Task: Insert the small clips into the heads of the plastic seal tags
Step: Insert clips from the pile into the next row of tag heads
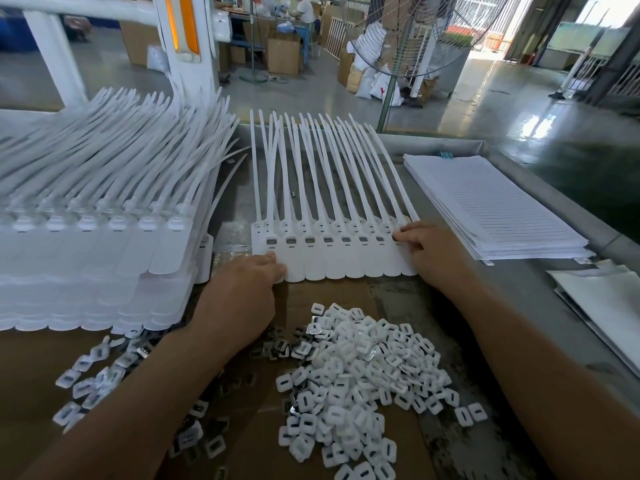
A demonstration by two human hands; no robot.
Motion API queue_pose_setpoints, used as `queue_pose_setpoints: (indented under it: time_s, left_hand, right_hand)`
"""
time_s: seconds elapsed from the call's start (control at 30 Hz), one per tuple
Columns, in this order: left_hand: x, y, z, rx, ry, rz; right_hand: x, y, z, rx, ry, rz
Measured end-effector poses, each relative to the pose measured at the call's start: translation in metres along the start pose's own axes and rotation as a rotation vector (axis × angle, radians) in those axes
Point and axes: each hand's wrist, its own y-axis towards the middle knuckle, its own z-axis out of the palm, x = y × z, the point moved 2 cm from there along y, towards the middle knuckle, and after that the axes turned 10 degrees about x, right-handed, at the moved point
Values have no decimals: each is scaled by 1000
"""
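A joined strip of white plastic seal tags (332, 261) lies flat in the middle of the table, tails fanning away from me. Most heads (327, 240) show a small grey clip seated in them. My left hand (249, 292) rests on the strip's near left corner, fingers pressing the leftmost tag. My right hand (426, 251) has its fingertips on the head of the rightmost tag. A loose heap of small white clips (360, 372) lies on brown cardboard (329, 292) in front of me, between my forearms. More clips (100, 382) are scattered at the left.
A tall stack of white seal tags (100, 244) fills the left side. A pile of lined paper sheets (491, 206) lies at the right, with more sheets (602, 306) near the table's right edge. A floor fan (408, 46) stands beyond the table.
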Motion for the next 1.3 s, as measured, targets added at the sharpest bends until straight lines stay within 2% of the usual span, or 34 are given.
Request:
queue_pose_setpoints:
  time_s: [0.13, 0.33, 0.43, 0.53, 0.73, 0.87, 1.0, 1.3]
  left_hand:
    - [-1, 1, 0, 10, 7, -9]
    - [-2, -1, -2, 9, 9, 4]
    - [-2, 0, -2, 11, 10, 1]
    - [-2, -1, -1, 2, 11, 1]
    - [-1, 0, 0, -3, 20, 8]
    - [0, -1, -1, -18, 28, 27]
    - [-1, -1, -1, -33, 23, 44]
    - [-2, -2, -3, -5, 7, 26]
  right_hand:
    - [-1, -1, 4, 13, -13, -29]
    - [3, -5, -10, -80, 257, 85]
    - [17, -9, -15, -73, 281, 41]
    - [43, -18, -17, 37, 254, -96]
    - [103, -47, -8, 370, 163, -322]
    - [130, -59, 7, 489, 23, -390]
    - [142, -62, 18, 569, -89, -370]
    - [140, -61, 22, 590, -54, -381]
